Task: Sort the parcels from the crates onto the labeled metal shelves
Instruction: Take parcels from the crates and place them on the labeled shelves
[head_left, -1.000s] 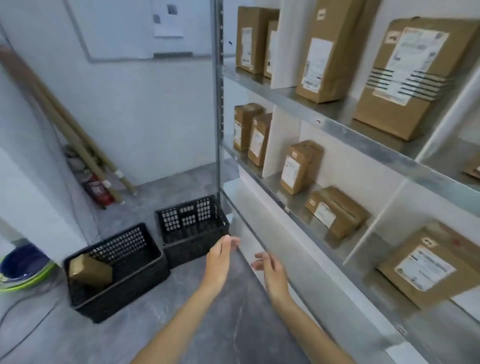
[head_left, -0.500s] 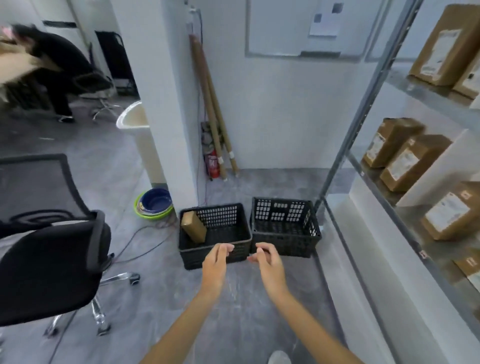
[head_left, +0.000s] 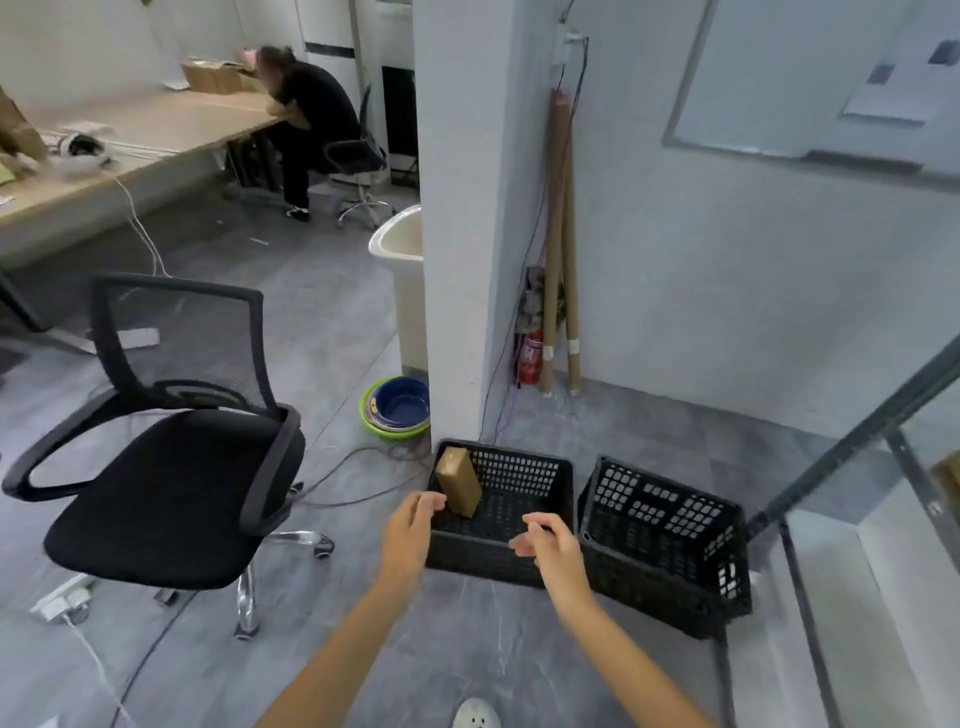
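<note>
Both hands reach forward with fingers loosely spread, grasping nothing. The left hand (head_left: 410, 535) hovers over the near left corner of a black crate (head_left: 483, 564), and the right hand (head_left: 550, 545) is over that crate's near rim, further right. A brown parcel (head_left: 460, 488) stands tilted inside the crate against its left wall, just beyond the left hand's fingertips (head_left: 435, 501) and up-left of the right hand. A second black crate (head_left: 670, 577) sits just beside the first on the grey floor (head_left: 493, 649). The metal shelf frame (head_left: 857, 441) rises at the right; a black office chair (head_left: 171, 467) stands to the left.
</note>
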